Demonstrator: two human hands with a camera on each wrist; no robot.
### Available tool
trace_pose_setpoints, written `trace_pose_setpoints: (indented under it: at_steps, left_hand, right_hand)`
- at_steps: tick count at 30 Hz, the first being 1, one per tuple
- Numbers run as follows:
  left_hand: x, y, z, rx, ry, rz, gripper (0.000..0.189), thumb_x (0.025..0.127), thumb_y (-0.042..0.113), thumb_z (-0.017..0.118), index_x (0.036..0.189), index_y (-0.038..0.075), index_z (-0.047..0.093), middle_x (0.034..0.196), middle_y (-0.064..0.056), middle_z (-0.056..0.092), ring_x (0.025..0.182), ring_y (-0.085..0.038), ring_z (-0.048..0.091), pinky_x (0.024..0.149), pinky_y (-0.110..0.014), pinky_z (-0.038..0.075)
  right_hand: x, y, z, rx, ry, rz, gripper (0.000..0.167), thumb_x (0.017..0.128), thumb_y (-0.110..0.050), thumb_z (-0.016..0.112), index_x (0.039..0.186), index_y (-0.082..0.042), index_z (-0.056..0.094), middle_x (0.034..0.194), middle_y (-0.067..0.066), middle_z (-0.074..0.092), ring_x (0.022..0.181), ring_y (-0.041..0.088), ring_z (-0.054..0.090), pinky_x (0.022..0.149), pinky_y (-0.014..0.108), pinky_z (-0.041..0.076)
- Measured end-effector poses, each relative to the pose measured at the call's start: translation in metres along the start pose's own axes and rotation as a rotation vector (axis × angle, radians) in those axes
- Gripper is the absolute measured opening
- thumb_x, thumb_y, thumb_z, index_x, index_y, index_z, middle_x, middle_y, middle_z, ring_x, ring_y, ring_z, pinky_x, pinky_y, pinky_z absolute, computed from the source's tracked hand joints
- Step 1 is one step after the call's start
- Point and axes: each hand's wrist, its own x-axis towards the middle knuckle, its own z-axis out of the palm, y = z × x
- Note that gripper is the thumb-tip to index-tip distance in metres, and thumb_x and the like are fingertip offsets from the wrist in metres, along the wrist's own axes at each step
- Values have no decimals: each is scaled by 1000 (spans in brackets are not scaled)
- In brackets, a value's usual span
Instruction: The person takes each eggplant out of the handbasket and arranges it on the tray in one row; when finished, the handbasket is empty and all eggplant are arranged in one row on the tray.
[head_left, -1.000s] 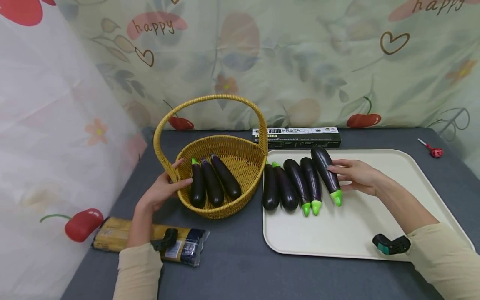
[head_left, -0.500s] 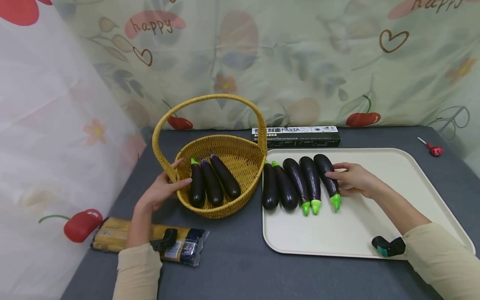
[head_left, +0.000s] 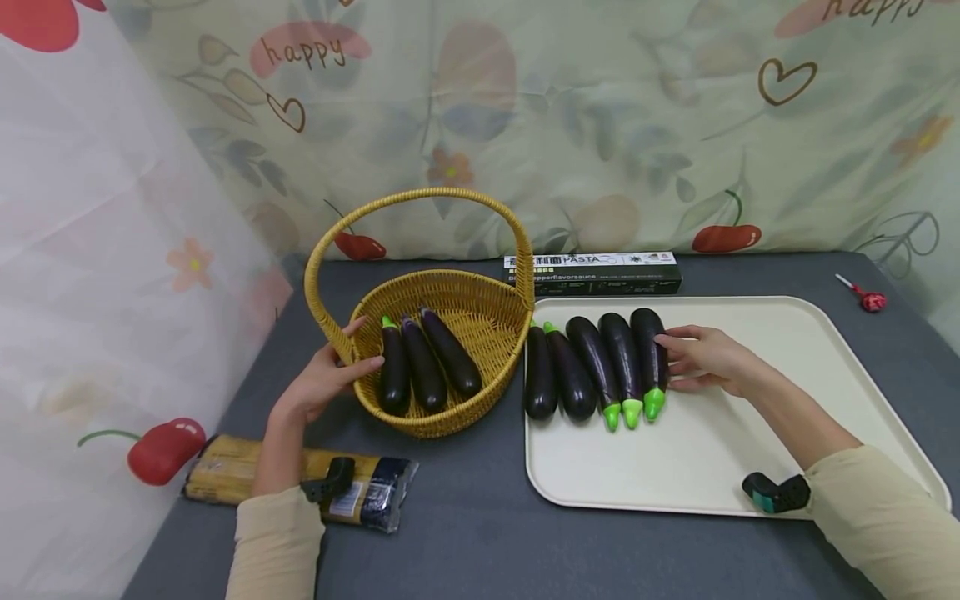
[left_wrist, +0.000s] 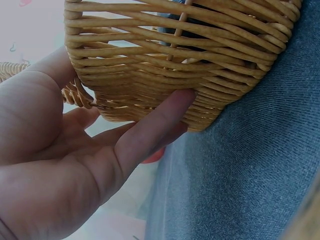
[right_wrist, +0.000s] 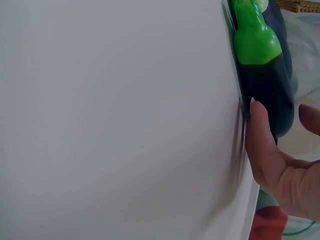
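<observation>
Right hand [head_left: 708, 362]: fingertips on the 3 o'clock side of the end eggplant [head_left: 649, 346], not wrapped round it, so no real grip; reads as a nudge into line. It lies on the tray [head_left: 660, 479], last in a row of five, green cap [head_left: 654, 405] at 6 o'clock, seemingly touching its neighbour [head_left: 618, 346]. Left hand [head_left: 318, 385] grasps the basket [head_left: 420, 427] at its 9 o'clock rim, by the handle [head_left: 420, 196] foot.

To do it well: push mid-body, keep it parallel, stop at contact. Slick round body would probably roll or shove the row. Back fingers off toward 3 o'clock.

Materials: eggplants smooth, glossy, club-shaped; three more eggplants [head_left: 423, 367] in the basket. Basket woven wicker, arched handle. Tray pale, flat, rounded corners. Cloth [left_wrist: 260, 130] under basket bluish, ribbed.
</observation>
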Motion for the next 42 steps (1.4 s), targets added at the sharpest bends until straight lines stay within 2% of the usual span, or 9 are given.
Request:
trace_pose_setpoints:
  at_steps: [10,19,22,27,34,42]
  left_hand:
    - [0,1,0,-4,2,-3,84,92,29,65,155,23,10,136,-25,43,113,-36,54,86,-45,50]
    - [1,-2,0,-4,4,-4,84,92,31,65,155,24,10,138,-25,42,116,-37,52,87,-46,49]
    - [2,-2,0,-7,2,-4,84,92,30,65,155,24,10,138,-25,41,117,-37,51,87,-46,49]
    - [1,-2,0,-11,5,-9,84,92,31,66,155,25,10,138,-25,42,116,-36,52,88,-47,48]
    - [1,-3,0,-11,6,-8,84,92,30,66,155,24,11,136,-25,43,114,-35,54,87,-47,49]
    - [1,-3,0,-6,8,-4,84,92,30,66,155,25,12,136,-24,43,113,-35,54,86,-46,50]
  right_hand:
    - [-6,-5,-20,91,61,-8,77,100,-43,44,148,8,12,139,33,31,93,16,60,81,33,53]
    - [-9,-14,-28,149,88,-78,74,101,-40,44,148,7,13,139,32,31,92,14,62,81,32,52]
    - [-10,-18,-28,171,57,-132,74,100,-41,47,147,7,16,135,29,36,93,13,62,82,32,52]
    - [-10,-26,-22,215,-37,-194,68,100,-39,48,142,7,22,120,16,47,98,16,60,85,34,51]
    - [-5,-43,-3,297,-147,-199,48,101,-34,48,134,-2,34,120,14,47,101,20,59,87,37,50]
    - [0,-66,29,334,-235,-191,56,102,-32,48,140,3,29,121,16,48,101,22,57,88,40,49]
